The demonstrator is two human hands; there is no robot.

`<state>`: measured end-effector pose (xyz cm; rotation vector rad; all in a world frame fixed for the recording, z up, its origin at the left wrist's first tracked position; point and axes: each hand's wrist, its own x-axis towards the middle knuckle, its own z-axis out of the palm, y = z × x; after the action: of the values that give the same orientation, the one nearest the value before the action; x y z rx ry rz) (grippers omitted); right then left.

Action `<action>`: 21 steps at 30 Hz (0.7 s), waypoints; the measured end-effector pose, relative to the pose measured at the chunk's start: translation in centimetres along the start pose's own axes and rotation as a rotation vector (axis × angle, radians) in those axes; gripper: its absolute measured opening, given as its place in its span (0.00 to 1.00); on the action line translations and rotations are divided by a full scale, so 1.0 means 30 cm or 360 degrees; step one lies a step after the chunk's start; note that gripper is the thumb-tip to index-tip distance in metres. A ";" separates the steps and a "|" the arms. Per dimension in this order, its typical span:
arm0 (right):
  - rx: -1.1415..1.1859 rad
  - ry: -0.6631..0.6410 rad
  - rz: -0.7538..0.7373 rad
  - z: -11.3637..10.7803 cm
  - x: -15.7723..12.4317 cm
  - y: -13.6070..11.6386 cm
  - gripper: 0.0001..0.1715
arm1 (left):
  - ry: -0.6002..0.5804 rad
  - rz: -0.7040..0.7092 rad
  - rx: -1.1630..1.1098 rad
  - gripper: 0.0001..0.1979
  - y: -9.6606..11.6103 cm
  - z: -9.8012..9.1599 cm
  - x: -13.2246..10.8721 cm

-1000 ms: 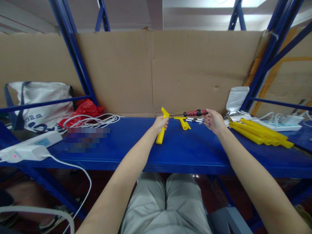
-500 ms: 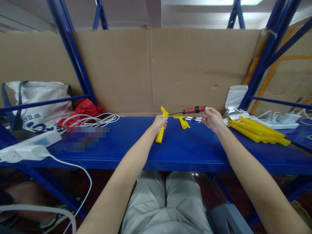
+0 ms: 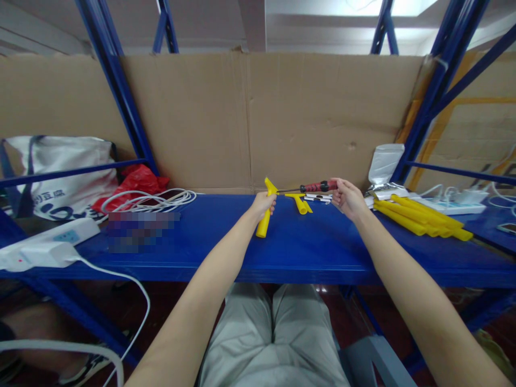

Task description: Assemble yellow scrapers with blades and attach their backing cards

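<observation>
My left hand (image 3: 263,204) is closed around the grip of a yellow plastic T-shaped handle (image 3: 263,227), held upright above the blue shelf. In my right hand (image 3: 348,199), the fingers pinch the end of a screwdriver (image 3: 316,187) with a red and black handle. Its thin shaft points left, level, and the tip meets the yellow handle just above my left fist. What the tip touches there is too small to make out. Between my hands, a second yellow T-shaped piece (image 3: 300,205) lies on the shelf.
Several yellow tubes (image 3: 423,217) lie at the right beside a silver foil pouch (image 3: 385,164) and a white power strip (image 3: 451,204). Coiled white cable (image 3: 169,201), a red plastic bag (image 3: 141,183), a cloth bag (image 3: 72,172) and another power strip (image 3: 76,232) occupy the left. Cardboard (image 3: 193,118) closes off the back.
The view has shifted slightly. My right hand and the screwdriver sit a little further left in the picture, with the tip still at the yellow handle. Both grips are unchanged.
</observation>
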<state>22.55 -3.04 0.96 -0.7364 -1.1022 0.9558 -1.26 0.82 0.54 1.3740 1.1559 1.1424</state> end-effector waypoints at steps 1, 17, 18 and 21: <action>0.0016 -0.0031 0.0000 -0.001 0.002 0.001 0.12 | 0.0004 -0.0006 0.0001 0.12 0.000 -0.001 0.000; -0.0031 0.0036 -0.0086 -0.019 0.023 0.030 0.19 | 0.0039 -0.0013 0.0016 0.12 -0.006 -0.004 0.009; -0.0027 0.0044 -0.0070 -0.017 0.022 0.028 0.19 | 0.0035 -0.0007 0.0014 0.12 -0.008 -0.004 0.010; -0.0026 0.0040 -0.0024 -0.016 0.015 0.024 0.17 | 0.0022 0.0007 0.0020 0.12 -0.012 -0.003 0.012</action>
<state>22.89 -2.33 0.38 -0.7508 -1.0930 0.9236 -1.33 1.22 0.22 1.3808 1.1719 1.1512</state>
